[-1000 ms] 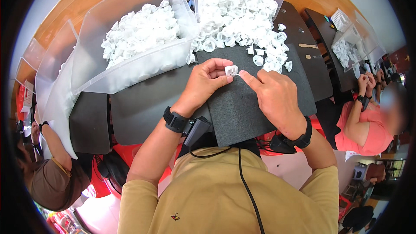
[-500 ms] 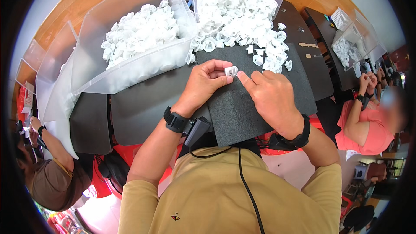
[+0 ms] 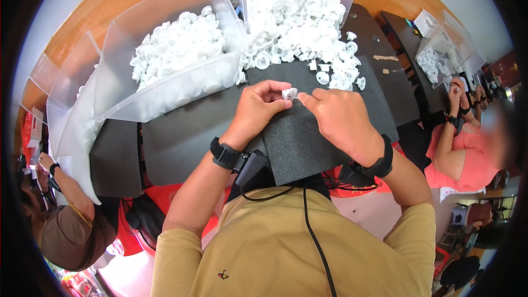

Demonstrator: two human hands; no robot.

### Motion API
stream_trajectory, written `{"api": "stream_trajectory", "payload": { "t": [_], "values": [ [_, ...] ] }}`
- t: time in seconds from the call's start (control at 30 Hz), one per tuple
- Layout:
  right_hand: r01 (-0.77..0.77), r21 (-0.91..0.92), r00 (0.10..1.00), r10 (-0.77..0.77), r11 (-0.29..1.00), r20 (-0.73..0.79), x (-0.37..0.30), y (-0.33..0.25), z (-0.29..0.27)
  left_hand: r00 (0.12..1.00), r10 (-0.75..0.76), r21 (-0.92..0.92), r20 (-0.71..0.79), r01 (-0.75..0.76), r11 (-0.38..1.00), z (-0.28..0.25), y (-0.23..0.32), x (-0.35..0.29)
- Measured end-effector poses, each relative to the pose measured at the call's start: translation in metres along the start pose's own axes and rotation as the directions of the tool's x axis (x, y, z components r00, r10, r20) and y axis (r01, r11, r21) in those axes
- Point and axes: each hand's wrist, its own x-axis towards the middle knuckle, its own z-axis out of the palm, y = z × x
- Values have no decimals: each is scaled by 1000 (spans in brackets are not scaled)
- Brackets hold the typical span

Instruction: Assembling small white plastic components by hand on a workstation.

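Between the thumb and fingertips of my left hand (image 3: 257,108) is a small white plastic part (image 3: 289,94), raised over a dark grey foam pad (image 3: 308,143). My right hand (image 3: 342,123) is closed, fingers curled, with its fingertips close against the part's right side. Something thin and pale shows at those fingertips, too small to name. Beyond both hands, a heap of similar white plastic parts (image 3: 297,19) spills out of a clear bin onto the pad's far edge.
Left of the heap stands a large clear bin (image 3: 170,96) with more white parts. Dark tables (image 3: 181,148) run along the wall. Co-workers sit at left (image 3: 71,225) and right (image 3: 462,148). A black cable (image 3: 311,225) hangs down my front.
My right hand has rolled over, its index finger now more curled than stretched toward the part. The white part has turned slightly in my left hand. The whole view has shifted a little.
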Motion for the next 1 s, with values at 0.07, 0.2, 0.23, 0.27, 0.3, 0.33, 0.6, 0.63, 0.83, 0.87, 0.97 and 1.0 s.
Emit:
{"api": "stream_trajectory", "payload": {
  "t": [0.07,0.2,0.23,0.27,0.3,0.33,0.6,0.63,0.83,0.87,0.97,1.0],
  "values": [
    [-6,47,1000,6,999,-6,0,3,-3,999,33,-59,-3,-33,998,-1,-2,1],
    [-59,58,998,61,997,-29,-8,2,-7,999,34,-85,-1,-34,996,0,2,1],
    [-75,38,996,76,997,-44,-9,1,-8,999,41,-100,11,-39,994,-1,2,2],
    [-74,39,996,75,997,-43,-9,1,-9,999,48,-116,23,-45,992,-1,1,2],
    [-66,21,996,67,998,-66,-8,0,-9,999,44,-116,23,-42,992,-1,1,2],
    [-58,3,994,58,998,-90,-8,-1,-8,999,41,-113,19,-39,993,-2,1,1],
    [-20,-41,992,14,999,-126,-3,-4,-2,999,31,-128,18,-29,991,-2,0,3],
    [-18,-50,992,12,999,-124,-3,-4,-1,999,31,-133,21,-28,991,-2,0,2],
    [-26,-60,998,22,998,-67,-2,-8,-3,999,17,-112,30,-14,994,-1,0,1],
    [-27,-61,998,23,998,-67,-1,-9,-4,999,9,-93,37,-6,996,-1,0,1],
    [-59,-43,997,60,997,40,2,-5,-5,1000,-23,-42,19,24,999,-1,1,0],
    [-77,53,995,73,996,65,3,3,-7,1000,-18,-42,17,19,999,-1,2,0]
  ]
}}
